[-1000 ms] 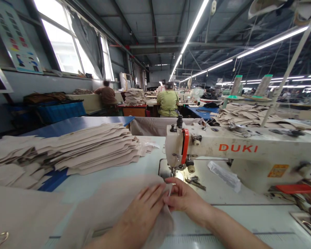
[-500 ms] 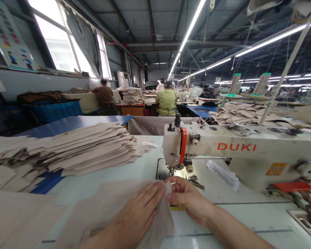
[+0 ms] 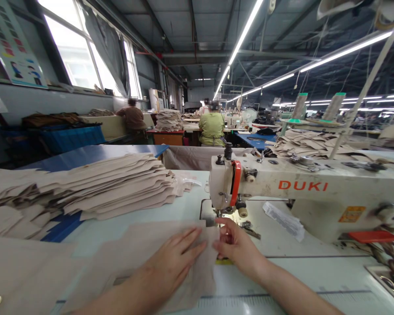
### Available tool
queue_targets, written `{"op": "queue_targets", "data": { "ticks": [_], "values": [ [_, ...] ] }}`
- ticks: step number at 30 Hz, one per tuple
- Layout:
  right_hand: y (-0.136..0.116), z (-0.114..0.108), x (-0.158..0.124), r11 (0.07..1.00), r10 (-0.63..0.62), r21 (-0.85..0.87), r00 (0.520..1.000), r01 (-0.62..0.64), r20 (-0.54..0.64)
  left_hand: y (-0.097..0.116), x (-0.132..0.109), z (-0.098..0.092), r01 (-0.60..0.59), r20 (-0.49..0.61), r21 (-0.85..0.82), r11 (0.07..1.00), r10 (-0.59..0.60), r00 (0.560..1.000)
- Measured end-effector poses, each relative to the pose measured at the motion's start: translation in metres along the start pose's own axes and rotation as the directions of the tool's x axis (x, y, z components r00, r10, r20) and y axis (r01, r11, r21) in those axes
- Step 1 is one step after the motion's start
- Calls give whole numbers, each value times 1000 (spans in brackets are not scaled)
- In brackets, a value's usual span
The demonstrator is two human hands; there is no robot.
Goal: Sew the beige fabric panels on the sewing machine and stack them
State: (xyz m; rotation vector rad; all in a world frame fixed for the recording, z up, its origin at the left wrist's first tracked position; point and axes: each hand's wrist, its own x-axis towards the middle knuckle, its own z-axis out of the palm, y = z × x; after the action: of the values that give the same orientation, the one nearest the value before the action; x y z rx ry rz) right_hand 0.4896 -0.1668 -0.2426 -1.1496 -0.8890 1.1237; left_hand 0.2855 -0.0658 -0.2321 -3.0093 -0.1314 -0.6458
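Observation:
A thin beige fabric piece (image 3: 144, 238) lies on the pale sewing table in front of the machine. My left hand (image 3: 174, 258) rests flat on it, fingers stretched out and a little apart. At the fabric's right edge, my right hand (image 3: 238, 247) has curled fingers, with that edge between thumb and fingertips. This hand is just in front of the sewing machine's needle area (image 3: 219, 213), and it partly hides the lit plate there. The white sewing machine (image 3: 265, 179) carries red "DUKI" lettering.
Stacked beige fabric pieces (image 3: 124, 186) lie at the left, partly over a blue surface (image 3: 64, 227). A paper strip (image 3: 284, 221) sits under the machine arm. Another beige piece (image 3: 22, 271) is at near left. Ahead, a person in a green top (image 3: 212, 127) sits at a table.
My left hand has slid slightly left, away from the right hand, and its fingers have spread. The fabric's right end, raised and bent before, now lies flatter.

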Motion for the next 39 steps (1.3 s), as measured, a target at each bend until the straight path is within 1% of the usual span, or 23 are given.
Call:
{"op": "queue_targets", "data": {
  "ticks": [2, 5, 8, 10, 13, 15, 17, 19, 22, 23, 25, 29, 31, 33, 36, 37, 39],
  "values": [
    [-2, 2, -2, 998, 55, 31, 998, -57, 42, -2, 0, 2, -14, 27, -23, 1000, 15, 1000],
    [-5, 6, -5, 995, 100, 2, 991, -100, 92, -3, 3, 3, -28, 82, -19, 999, 29, 996],
    [-4, 9, -7, 995, 93, -55, 992, -89, 86, -3, 6, 0, -32, 131, -8, 999, 33, 991],
    [-4, 10, -7, 992, 109, -76, 991, -103, 75, -5, 8, -1, -26, 156, -14, 1000, 28, 987],
    [-8, 12, -9, 979, 154, -146, 986, -143, 70, -10, 7, -2, 24, 187, -39, 999, -16, 982],
    [-10, 13, -10, 965, 164, -219, 984, -146, 66, -14, 6, -3, 58, 197, -77, 995, -41, 979],
    [-9, 13, -11, 950, 137, -291, 989, -117, 52, -16, 6, -5, 75, 191, -121, 990, -51, 980],
    [-7, 13, -12, 930, 67, -364, 997, -48, 38, -15, 8, -7, 84, 150, -163, 983, -60, 987],
    [-6, 12, -12, 877, -44, -477, 998, 57, 38, -7, 18, -6, 115, 63, -200, 973, -105, 993],
    [-8, 12, -13, 858, -63, -508, 997, 75, 41, -3, 23, -5, 131, 53, -197, 972, -123, 991],
    [-12, 12, -14, 830, -80, -550, 995, 95, 51, 4, 32, -2, 168, 98, -162, 972, -154, 983],
    [-20, 11, -19, 779, -115, -612, 991, 135, 72, 14, 41, 3, 215, 282, -84, 973, -184, 942],
    [-21, 8, -21, 716, -159, -677, 984, 169, 78, 14, 42, 2, 229, 336, -74, 971, -192, 922],
    [-21, 5, -24, 606, -235, -761, 966, 232, 107, 11, 42, 0, 240, 370, -78, 968, -196, 908],
    [-21, 0, -27, 397, -326, -845, 916, 359, 236, 6, 42, 0, 244, 383, -98, 965, -189, 904],
    [-21, 0, -28, 337, -333, -852, 897, 400, 290, 4, 43, 0, 239, 378, -104, 965, -184, 907],
    [-21, -2, -30, 249, -319, -855, 872, 455, 371, 2, 43, 2, 233, 375, -108, 966, -178, 910]
  ]
}}
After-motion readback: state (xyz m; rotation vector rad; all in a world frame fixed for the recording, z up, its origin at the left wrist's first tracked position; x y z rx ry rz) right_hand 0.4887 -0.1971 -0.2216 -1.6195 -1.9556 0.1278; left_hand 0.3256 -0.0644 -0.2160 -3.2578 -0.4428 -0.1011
